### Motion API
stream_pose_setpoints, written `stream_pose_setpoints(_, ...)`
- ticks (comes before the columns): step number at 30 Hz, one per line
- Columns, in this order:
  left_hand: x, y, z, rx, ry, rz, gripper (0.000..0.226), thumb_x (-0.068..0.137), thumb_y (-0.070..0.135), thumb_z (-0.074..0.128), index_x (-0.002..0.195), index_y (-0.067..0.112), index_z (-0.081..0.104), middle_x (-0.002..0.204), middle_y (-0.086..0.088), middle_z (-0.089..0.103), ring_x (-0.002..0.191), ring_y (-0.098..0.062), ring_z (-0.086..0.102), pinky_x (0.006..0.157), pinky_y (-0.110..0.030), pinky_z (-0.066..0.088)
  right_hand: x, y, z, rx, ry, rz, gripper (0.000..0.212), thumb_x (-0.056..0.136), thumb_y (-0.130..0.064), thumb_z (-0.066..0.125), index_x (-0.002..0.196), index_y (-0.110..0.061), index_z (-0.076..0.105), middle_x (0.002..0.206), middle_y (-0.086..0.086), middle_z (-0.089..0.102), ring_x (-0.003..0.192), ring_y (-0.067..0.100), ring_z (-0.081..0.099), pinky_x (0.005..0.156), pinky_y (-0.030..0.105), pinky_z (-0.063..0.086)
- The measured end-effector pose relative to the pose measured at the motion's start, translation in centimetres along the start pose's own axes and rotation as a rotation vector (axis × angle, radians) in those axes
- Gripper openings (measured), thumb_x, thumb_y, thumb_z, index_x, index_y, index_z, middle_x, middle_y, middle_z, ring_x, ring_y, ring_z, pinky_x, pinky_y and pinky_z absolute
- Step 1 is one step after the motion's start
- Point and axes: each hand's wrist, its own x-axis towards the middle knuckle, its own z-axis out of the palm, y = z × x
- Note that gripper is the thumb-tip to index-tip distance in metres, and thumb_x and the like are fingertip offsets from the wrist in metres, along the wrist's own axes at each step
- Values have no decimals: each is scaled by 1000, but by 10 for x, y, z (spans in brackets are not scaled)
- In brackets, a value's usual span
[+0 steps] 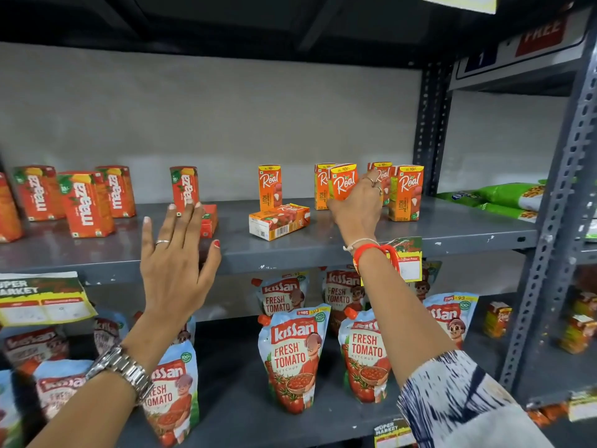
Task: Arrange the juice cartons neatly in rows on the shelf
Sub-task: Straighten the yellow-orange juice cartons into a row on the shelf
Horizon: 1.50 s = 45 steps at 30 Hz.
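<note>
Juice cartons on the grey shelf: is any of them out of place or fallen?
Yes. One Real carton lies flat on its side in front of the upright ones. A small red carton by the left hand also lies down.

Small orange cardboard Real litchi juice cartons [405, 192] stand upright at the right of the grey metal shelf [452, 231]; one Real carton [343, 182] is held tilted, another fallen carton [279, 221] lies flat on its side. Red-orange Maaza cartons [85, 203] stand loosely, askew, at the left.
</note>
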Motion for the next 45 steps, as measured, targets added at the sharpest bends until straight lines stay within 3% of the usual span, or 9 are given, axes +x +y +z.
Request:
stream_pose_setpoints(9, -7, 0, 7, -39, 75, -26, 53, 93, 40, 33, 134, 10, 50, 135, -8, 55, 133, -26, 43, 115, -45, 14, 6, 4, 2, 59, -80, 113, 103, 66, -15, 85, 141, -1, 15, 132, 21, 47, 124, 37, 49, 98, 39, 44)
stream_pose_setpoints(12, -9, 0, 6, -54, 80, -27, 52, 94, 39, 33, 134, 11, 50, 135, -8, 56, 133, -26, 43, 115, -45, 16, 0, 2, -3, -46, -110, 78, 104, 68, -22, 83, 142, 6, 16, 145, 24, 32, 135, 40, 32, 110, 44, 34)
stream_pose_setpoints(14, -9, 0, 7, -49, 88, -23, 51, 94, 38, 33, 134, 11, 50, 135, -7, 56, 133, -25, 44, 115, -45, 17, -14, -5, -9, -149, 2, 1, 95, 73, -33, 78, 140, 8, 23, 148, 23, 27, 139, 40, 22, 114, 47, 24)
stream_pose_setpoints(17, -8, 1, 7, -58, 92, -31, 50, 94, 37, 34, 134, 11, 50, 136, -6, 55, 133, -25, 43, 115, -45, 17, -41, -23, -11, -210, 152, -174, 71, 82, -44, 64, 129, 6, 44, 141, 21, 39, 133, 38, 30, 109, 45, 25)
stream_pose_setpoints(22, -10, -4, 4, -66, 54, 9, 52, 94, 38, 33, 136, 12, 47, 139, -6, 52, 134, -25, 41, 114, -46, 20, -63, -49, 10, -168, -115, -164, 74, 78, -70, 49, 101, -1, 61, 97, 15, 66, 96, 33, 62, 81, 42, 51)
stream_pose_setpoints(26, -18, -20, 1, -20, 10, 34, 58, 95, 45, 26, 139, 12, 42, 144, -6, 46, 138, -26, 35, 116, -46, 14, -65, -65, 26, -350, -296, -75, 88, 66, -83, 46, 101, -5, 64, 103, 13, 65, 102, 35, 59, 81, 36, 44)
stream_pose_setpoints(32, -21, -30, -4, 17, -83, 30, 65, 93, 50, 20, 147, 15, 25, 156, -4, 23, 146, -24, 13, 118, -48, 3, -66, -80, 31, -280, -409, 25, 63, 71, -67, 59, 99, -11, 64, 108, 12, 65, 106, 33, 58, 75, 34, 43)
stream_pose_setpoints(38, -22, -29, -5, -1, -121, 31, 66, 93, 51, 22, 146, 13, 26, 155, -5, 25, 146, -26, 13, 116, -46, -3, -73, -81, 23, -223, -347, 22, 52, 72, -43, 72, 108, -7, 62, 112, 13, 65, 108, 33, 61, 83, 36, 51)
stream_pose_setpoints(45, -24, -31, -5, -13, -133, 37, 64, 94, 50, 23, 147, 15, 24, 155, -2, 25, 146, -24, 14, 117, -46, -1, -79, -65, 14, -93, -272, 16, 30, 74, -28, 74, 69, -10, 50, 73, 4, 55, 77, 21, 55, 58, 25, 37)
